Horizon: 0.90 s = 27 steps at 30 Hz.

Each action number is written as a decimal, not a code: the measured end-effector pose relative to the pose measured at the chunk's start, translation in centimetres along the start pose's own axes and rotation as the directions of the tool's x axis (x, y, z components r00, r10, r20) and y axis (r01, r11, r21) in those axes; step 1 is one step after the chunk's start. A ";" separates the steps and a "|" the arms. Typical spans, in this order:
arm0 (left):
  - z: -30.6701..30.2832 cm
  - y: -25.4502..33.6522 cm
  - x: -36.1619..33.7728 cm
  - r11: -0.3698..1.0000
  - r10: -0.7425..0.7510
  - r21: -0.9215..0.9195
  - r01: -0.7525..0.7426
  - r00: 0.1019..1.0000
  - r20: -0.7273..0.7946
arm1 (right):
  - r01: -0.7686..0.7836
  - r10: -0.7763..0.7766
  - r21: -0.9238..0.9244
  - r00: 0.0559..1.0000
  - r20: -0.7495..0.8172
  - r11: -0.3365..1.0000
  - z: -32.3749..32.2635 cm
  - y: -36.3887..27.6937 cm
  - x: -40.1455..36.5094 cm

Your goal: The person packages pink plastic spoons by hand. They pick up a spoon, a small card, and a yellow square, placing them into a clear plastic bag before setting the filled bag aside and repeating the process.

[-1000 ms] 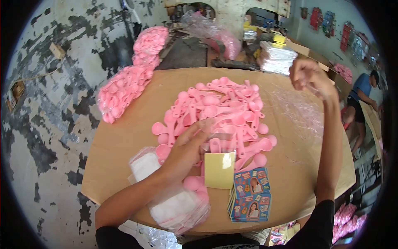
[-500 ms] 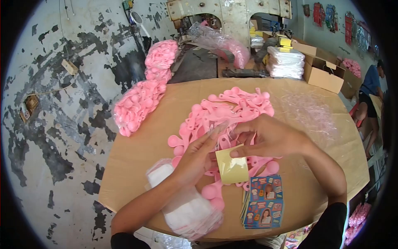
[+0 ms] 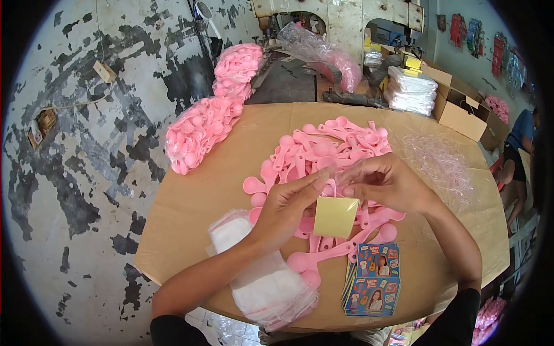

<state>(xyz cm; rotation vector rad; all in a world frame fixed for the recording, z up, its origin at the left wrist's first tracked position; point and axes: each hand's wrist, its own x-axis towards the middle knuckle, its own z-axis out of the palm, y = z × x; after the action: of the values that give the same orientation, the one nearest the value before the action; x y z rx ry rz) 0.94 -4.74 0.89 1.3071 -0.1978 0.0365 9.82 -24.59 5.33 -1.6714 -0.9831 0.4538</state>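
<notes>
A small clear plastic bag (image 3: 344, 174) is stretched between my two hands over the middle of the table. My left hand (image 3: 288, 209) pinches one side of it, thumb and fingers pressed together. The other side is between the thumb and curled fingers of my right hand (image 3: 385, 185). A card with its plain yellow side up (image 3: 336, 218) hangs in the bag, with a pink handle end just above it. Around and behind my hands lies a heap of pink plastic spoons (image 3: 314, 151). Closer to me, stacked printed blue cards (image 3: 374, 294) lie beside my right forearm.
A pile of clear bags (image 3: 262, 291) lies under my left forearm. Packed spoons in long plastic sacks (image 3: 205, 130) stand at the table's left edge. Thin plastic strips (image 3: 441, 167) lie right. Behind are a machine (image 3: 340, 34) and cardboard boxes (image 3: 461, 112); a person (image 3: 519, 141) sits far right.
The yellow card has turned more upright and squared under my hands, with the pink handle now showing above it. Both hands sit slightly farther right in view, and the camera has shifted.
</notes>
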 end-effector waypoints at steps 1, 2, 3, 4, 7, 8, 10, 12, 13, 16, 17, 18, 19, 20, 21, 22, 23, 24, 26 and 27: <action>0.1 0.1 0.0 1.000 -0.005 -0.027 0.005 1.000 -0.003 | -0.022 0.022 0.012 1.000 0.015 1.000 -0.2 -0.4 -0.2; 0.1 0.3 0.1 0.999 -0.008 -0.050 0.008 1.000 -0.006 | -0.019 0.020 0.006 0.999 -0.032 1.000 -0.3 -0.6 -0.3; -0.1 0.5 0.3 0.998 -0.002 -0.069 0.003 1.000 0.009 | -0.017 0.017 0.002 0.997 -0.079 1.000 -0.3 -0.7 -0.4; -0.3 0.8 0.3 0.996 0.000 -0.090 0.002 1.000 0.025 | -0.018 0.018 0.000 0.992 -0.126 1.000 -0.2 -0.7 -0.6; -0.7 1.6 0.5 0.999 0.043 0.016 -0.043 0.998 0.053 | 0.014 -0.008 0.035 0.988 -0.155 0.999 -0.2 0.1 -0.5; -0.7 1.6 0.3 0.996 0.050 0.076 -0.054 0.997 0.057 | 0.061 -0.055 0.033 0.984 -0.169 0.998 -0.2 0.5 -0.4; -0.5 2.2 0.1 0.992 0.012 0.123 -0.020 0.998 0.064 | 0.142 -0.132 0.039 0.972 -0.197 0.989 -0.1 1.2 -0.2; -0.5 2.3 0.2 0.984 0.024 0.175 -0.038 0.996 0.081 | 0.144 -0.139 0.027 0.978 -0.153 0.989 -0.2 1.2 -0.3; -0.6 1.9 0.5 0.978 0.053 0.197 -0.070 0.995 0.089 | 0.148 -0.145 0.015 0.981 -0.131 0.989 -0.5 1.0 -0.4; -1.3 1.0 0.7 0.964 0.071 0.246 -0.098 0.991 0.115 | 0.334 -0.340 -0.201 0.940 0.003 0.921 -1.6 1.9 -0.2; -1.5 0.9 0.7 0.961 0.065 0.259 -0.095 0.991 0.121 | 0.421 -0.418 -0.289 0.905 0.075 0.860 -2.0 2.3 -0.1; -1.6 0.9 0.6 0.958 0.033 0.279 -0.069 0.991 0.133 | 0.444 -0.435 -0.309 0.895 0.100 0.841 -2.2 2.3 0.0; -1.7 1.2 0.6 0.953 -0.002 0.299 -0.042 0.990 0.144 | 0.466 -0.451 -0.326 0.884 0.125 0.823 -2.4 2.3 0.0; -1.7 1.3 0.6 0.947 -0.036 0.320 -0.016 0.987 0.155 | 0.489 -0.467 -0.343 0.872 0.149 0.802 -2.5 2.3 0.1; -1.8 1.1 0.7 0.960 -0.036 0.279 -0.012 0.985 0.166 | 0.480 -0.457 -0.352 0.877 0.151 0.804 -2.5 2.5 0.1; -1.9 0.8 0.7 0.971 -0.035 0.239 -0.009 0.983 0.178 | 0.490 -0.462 -0.359 0.871 0.168 0.794 -2.5 2.6 0.1; -1.9 0.7 0.7 0.980 -0.032 0.200 -0.008 0.981 0.192 | 0.502 -0.468 -0.367 0.864 0.184 0.783 -2.6 2.5 0.2; -1.9 0.8 0.7 0.988 -0.049 0.155 0.021 0.982 0.184 | 0.516 -0.475 -0.378 0.856 0.201 0.769 -2.7 2.4 0.2; -1.6 1.1 0.6 0.996 -0.081 0.061 0.072 0.982 0.168 | 0.539 -0.485 -0.384 0.842 0.235 0.749 -2.9 2.6 0.2; -1.7 0.8 0.7 0.979 -0.045 0.205 0.012 0.986 0.159 | 0.554 -0.492 -0.388 0.833 0.254 0.737 -3.0 2.5 0.3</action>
<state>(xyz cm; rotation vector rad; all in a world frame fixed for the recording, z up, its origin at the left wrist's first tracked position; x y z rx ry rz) 1.75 -2.96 1.32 1.5181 -0.3218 -0.0771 13.09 -26.34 4.06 -1.6671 -1.7025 -0.0578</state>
